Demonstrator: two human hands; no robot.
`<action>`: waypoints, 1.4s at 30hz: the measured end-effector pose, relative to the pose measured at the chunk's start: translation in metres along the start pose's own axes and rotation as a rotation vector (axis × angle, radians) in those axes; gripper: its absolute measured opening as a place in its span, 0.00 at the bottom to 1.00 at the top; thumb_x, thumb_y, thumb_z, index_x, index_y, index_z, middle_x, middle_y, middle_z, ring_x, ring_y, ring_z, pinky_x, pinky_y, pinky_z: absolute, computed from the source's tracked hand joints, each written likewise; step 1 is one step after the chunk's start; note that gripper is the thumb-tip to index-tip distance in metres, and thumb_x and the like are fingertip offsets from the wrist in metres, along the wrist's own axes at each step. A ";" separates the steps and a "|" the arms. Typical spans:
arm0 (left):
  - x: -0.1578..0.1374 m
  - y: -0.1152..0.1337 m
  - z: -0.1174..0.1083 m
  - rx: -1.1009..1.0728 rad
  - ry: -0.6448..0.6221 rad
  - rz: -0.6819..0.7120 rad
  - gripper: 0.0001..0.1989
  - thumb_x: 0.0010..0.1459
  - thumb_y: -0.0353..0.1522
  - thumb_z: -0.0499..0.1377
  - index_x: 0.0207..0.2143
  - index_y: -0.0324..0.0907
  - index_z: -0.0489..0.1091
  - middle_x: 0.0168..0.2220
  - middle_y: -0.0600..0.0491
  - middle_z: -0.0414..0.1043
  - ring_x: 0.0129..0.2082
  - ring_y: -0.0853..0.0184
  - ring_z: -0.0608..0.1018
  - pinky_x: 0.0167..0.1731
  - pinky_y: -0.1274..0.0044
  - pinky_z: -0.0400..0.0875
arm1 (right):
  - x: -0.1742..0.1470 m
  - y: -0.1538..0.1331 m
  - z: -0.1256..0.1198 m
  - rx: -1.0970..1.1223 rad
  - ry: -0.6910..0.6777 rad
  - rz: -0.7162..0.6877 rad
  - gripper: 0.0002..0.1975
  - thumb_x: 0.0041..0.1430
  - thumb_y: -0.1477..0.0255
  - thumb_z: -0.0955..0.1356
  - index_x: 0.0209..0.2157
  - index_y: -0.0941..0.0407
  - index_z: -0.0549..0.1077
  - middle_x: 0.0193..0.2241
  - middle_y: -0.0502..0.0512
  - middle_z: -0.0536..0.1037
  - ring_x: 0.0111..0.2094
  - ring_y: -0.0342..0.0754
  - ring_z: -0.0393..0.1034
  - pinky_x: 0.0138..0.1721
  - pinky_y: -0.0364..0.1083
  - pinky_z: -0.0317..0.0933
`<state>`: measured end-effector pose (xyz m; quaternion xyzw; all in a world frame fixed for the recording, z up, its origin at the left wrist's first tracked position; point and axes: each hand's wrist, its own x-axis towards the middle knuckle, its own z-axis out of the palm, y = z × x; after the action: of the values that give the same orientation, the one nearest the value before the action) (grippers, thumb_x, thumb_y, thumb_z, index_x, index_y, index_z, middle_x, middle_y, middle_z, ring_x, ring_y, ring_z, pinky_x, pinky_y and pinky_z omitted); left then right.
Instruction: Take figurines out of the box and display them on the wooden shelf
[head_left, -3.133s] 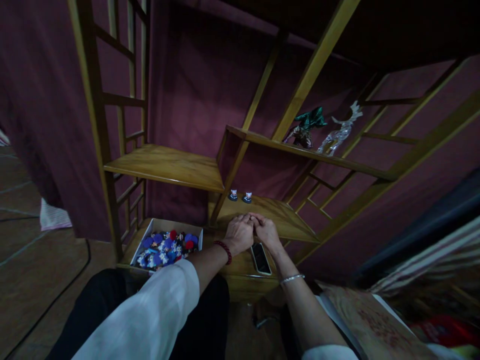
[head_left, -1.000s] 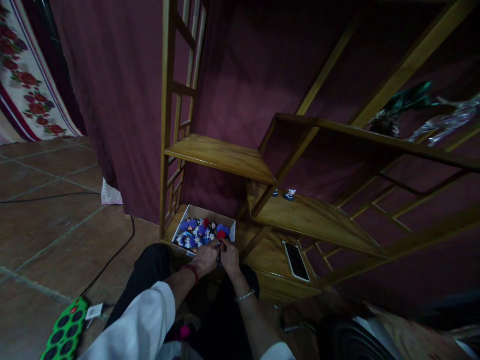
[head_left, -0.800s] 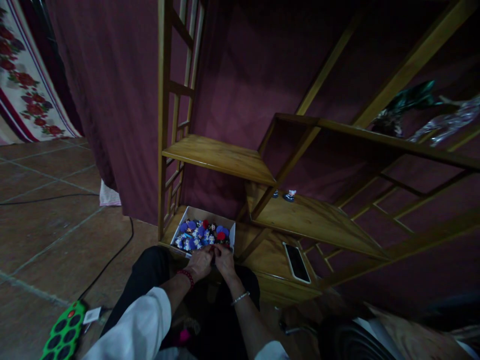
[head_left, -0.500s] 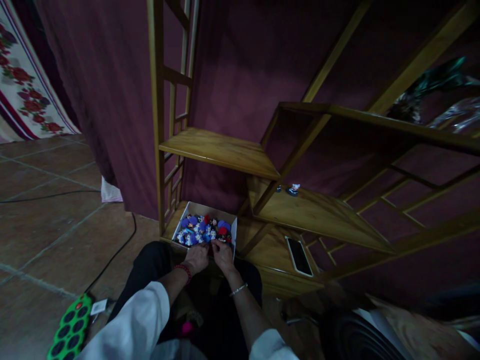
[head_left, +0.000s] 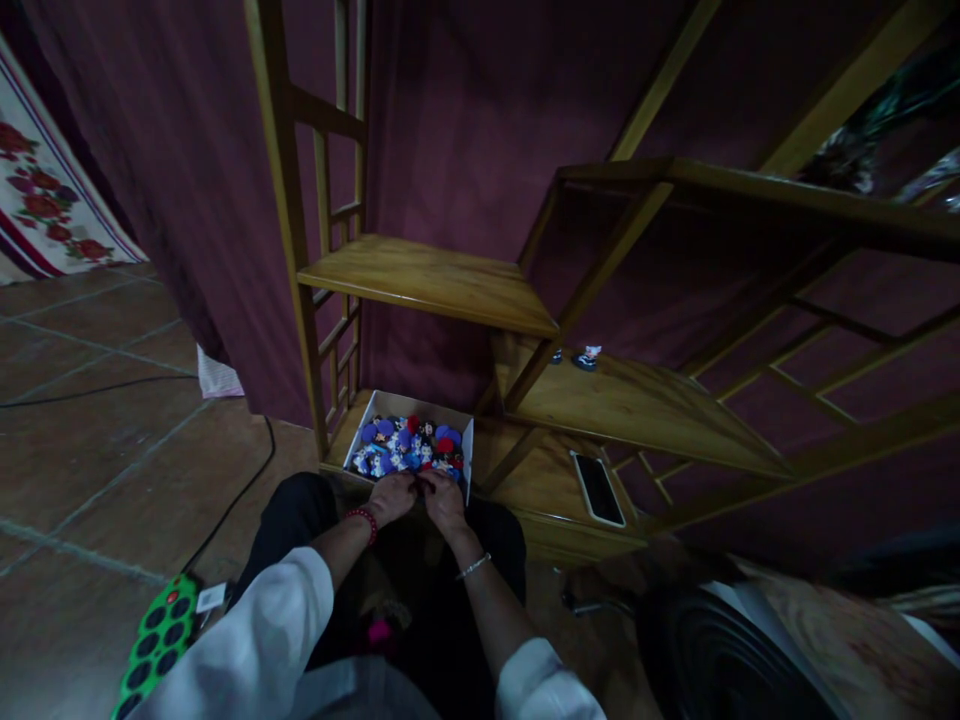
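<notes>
Figurines (head_left: 405, 446), blue, white, red and black, are seen in the head view heaped in a white box (head_left: 444, 416) left of the lower centre of the frame. The box is set on the bottom board of a wooden shelf unit. At its near edge, just below the heap, the left hand (head_left: 394, 496) and the right hand (head_left: 444, 498) are brought together, fingers curled and fingertips nearly meeting. Something small and dark is glimpsed between them; what it is, and by which hand it is gripped, cannot be told. A red bead bracelet (head_left: 364, 520) is worn on the left wrist, a silver bracelet (head_left: 474, 567) on the right. A phone (head_left: 600, 490) is laid on the same board, right of centre and well apart from the hands. Above it, a single figurine (head_left: 588, 357) is stood on a middle shelf (head_left: 652, 400); another beside it is mostly hidden by a post. At lower left, a green object (head_left: 161, 635) is seen on the floor.
</notes>
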<state>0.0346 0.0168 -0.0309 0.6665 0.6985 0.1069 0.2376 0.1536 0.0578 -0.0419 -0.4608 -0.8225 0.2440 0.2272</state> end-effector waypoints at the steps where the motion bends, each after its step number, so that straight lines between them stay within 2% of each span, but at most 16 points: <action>1: 0.001 -0.001 0.001 -0.004 -0.001 -0.007 0.15 0.55 0.27 0.45 0.39 0.37 0.68 0.42 0.46 0.71 0.43 0.65 0.72 0.46 0.76 0.62 | 0.000 0.000 0.000 0.000 -0.001 0.005 0.15 0.48 0.82 0.62 0.33 0.54 0.75 0.35 0.53 0.76 0.39 0.45 0.69 0.44 0.43 0.61; 7: 0.001 -0.004 0.004 -0.065 0.022 -0.042 0.15 0.55 0.28 0.45 0.40 0.39 0.68 0.43 0.48 0.70 0.44 0.67 0.71 0.47 0.77 0.61 | -0.001 0.007 0.006 0.018 0.025 0.002 0.14 0.48 0.81 0.62 0.34 0.54 0.75 0.35 0.53 0.75 0.39 0.45 0.68 0.44 0.44 0.61; 14: -0.003 -0.004 -0.004 -0.117 0.019 -0.013 0.14 0.53 0.28 0.47 0.39 0.41 0.68 0.42 0.51 0.70 0.44 0.68 0.71 0.46 0.78 0.61 | -0.001 0.013 0.011 0.031 0.053 0.013 0.15 0.47 0.81 0.63 0.34 0.52 0.74 0.35 0.50 0.75 0.38 0.44 0.68 0.44 0.44 0.61; 20: -0.003 -0.007 -0.005 -0.134 0.042 -0.029 0.14 0.54 0.28 0.47 0.40 0.41 0.68 0.43 0.51 0.70 0.45 0.68 0.70 0.48 0.77 0.60 | -0.002 0.013 0.014 0.059 0.055 0.082 0.15 0.47 0.80 0.63 0.35 0.51 0.73 0.36 0.48 0.75 0.36 0.42 0.68 0.43 0.43 0.62; 26: 0.000 -0.013 -0.006 -0.249 0.077 -0.044 0.15 0.53 0.26 0.48 0.39 0.39 0.71 0.45 0.50 0.70 0.45 0.69 0.71 0.49 0.80 0.60 | -0.004 0.014 0.015 0.116 0.053 0.133 0.16 0.47 0.80 0.63 0.37 0.52 0.72 0.39 0.49 0.73 0.32 0.40 0.69 0.40 0.41 0.63; 37: 0.007 -0.023 0.000 -0.430 0.084 -0.115 0.15 0.50 0.24 0.48 0.34 0.41 0.73 0.39 0.54 0.73 0.40 0.69 0.73 0.44 0.79 0.65 | -0.001 0.011 0.012 0.141 0.028 0.132 0.11 0.45 0.80 0.63 0.30 0.53 0.72 0.35 0.48 0.73 0.33 0.41 0.69 0.39 0.41 0.63; 42: 0.006 -0.019 -0.003 -0.490 0.107 -0.117 0.15 0.52 0.24 0.48 0.36 0.38 0.72 0.37 0.52 0.74 0.38 0.71 0.74 0.41 0.81 0.66 | 0.001 0.010 0.009 0.171 0.004 0.134 0.10 0.47 0.78 0.63 0.32 0.54 0.72 0.33 0.49 0.74 0.33 0.42 0.70 0.40 0.43 0.63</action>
<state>0.0166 0.0214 -0.0385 0.5411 0.7006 0.2940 0.3604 0.1542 0.0614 -0.0550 -0.4942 -0.7655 0.3273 0.2504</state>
